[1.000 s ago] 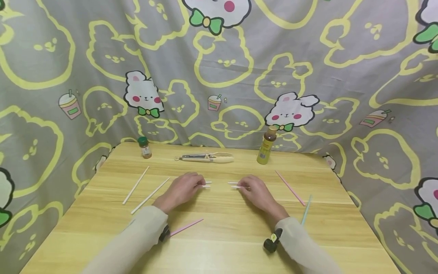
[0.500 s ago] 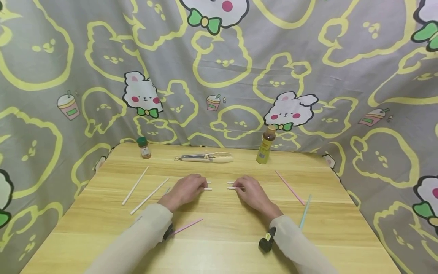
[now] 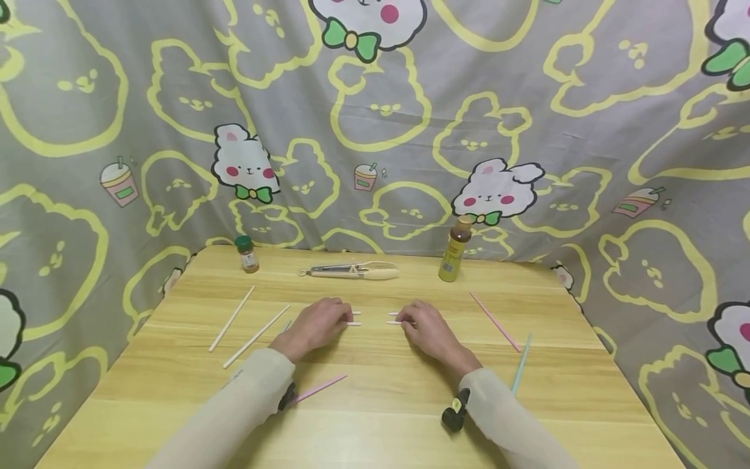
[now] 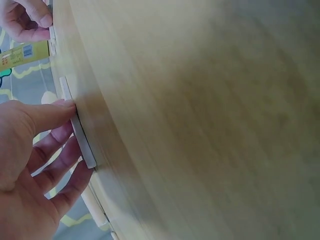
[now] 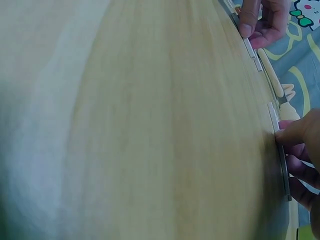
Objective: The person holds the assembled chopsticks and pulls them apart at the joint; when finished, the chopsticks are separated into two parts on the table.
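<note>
Stick pair [image 3: 256, 337]: two white ones, slanted, left of your left hand and well apart from it.
Green-capped jar [image 3: 247, 255]: upright, beyond your left hand and to its left.
Blue-green stick end [image 3: 287, 326]: just left of your left wrist; remainder hidden.
Left pink stick [image 3: 321, 388]: nearer you than your left hand, one end at the black wrist camera [image 3: 287, 396].
Left hand [image 3: 319, 322]: thumb and fingers pinching the left near stick [image 4: 80, 132], white, low at the table [image 3: 375, 430].
Left far stick [image 3: 356, 312]: white tip showing just beyond that grip.
Tongs [image 3: 348, 273]: lying beyond and between your hands, heads rightward.
Right far stick [image 3: 393, 314]: white tip, just past your right fingers.
Right hand [image 3: 430, 327]: pinching the right near stick [image 5: 281, 155], white, tip facing your left hand's, gap between.
Bottle [image 3: 452, 254]: upright, beyond your right hand.
Right pink stick [image 3: 495, 322]: slanted, right of your right hand.
Blue-green stick [image 3: 521, 365]: right of your right forearm, lower part hidden.
</note>
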Tool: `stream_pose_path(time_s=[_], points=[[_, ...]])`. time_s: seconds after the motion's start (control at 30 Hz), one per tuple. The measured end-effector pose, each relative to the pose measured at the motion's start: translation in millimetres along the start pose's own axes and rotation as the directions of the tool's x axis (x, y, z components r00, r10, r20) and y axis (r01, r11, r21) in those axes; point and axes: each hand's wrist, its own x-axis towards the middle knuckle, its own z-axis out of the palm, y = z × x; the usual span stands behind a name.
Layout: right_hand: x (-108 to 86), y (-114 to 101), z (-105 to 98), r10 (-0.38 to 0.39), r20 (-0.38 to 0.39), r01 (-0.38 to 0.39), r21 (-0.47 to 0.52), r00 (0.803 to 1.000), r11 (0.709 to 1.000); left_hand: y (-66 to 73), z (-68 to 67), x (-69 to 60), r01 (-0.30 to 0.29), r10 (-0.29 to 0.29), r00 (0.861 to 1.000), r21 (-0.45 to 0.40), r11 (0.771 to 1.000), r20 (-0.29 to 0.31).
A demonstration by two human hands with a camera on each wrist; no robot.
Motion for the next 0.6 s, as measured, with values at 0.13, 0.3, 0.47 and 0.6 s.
stream_pose_path(time_s=[0.13, 0.3, 0.47, 0.6], points=[[1.5, 1, 1, 0.016, 0.013, -0.016, -0.008, 1.0, 1.0, -2.4, -4.6, -3.9, 0.007, -0.007, 1.0, 0.0, 1.0, -0.004], [1.1, 1, 0, 0.017, 0.012, -0.017, -0.004, 1.0, 1.0, -5.8, -15.0, -17.3, 0.014, -0.015, 1.0, -0.017, 1.0, -0.025], [0.0, 1, 1, 0.013, 0.013, -0.013, -0.004, 1.0, 1.0, -10.6, -24.1, -41.8, 0.044, -0.045, 0.999, -0.026, 0.999, -0.015], [0.4, 1, 1, 0.021, 0.015, -0.021, 0.003, 1.0, 1.0, -15.3, -31.0, -67.4, 0.039, -0.039, 0.999, -0.057, 0.998, -0.012]])
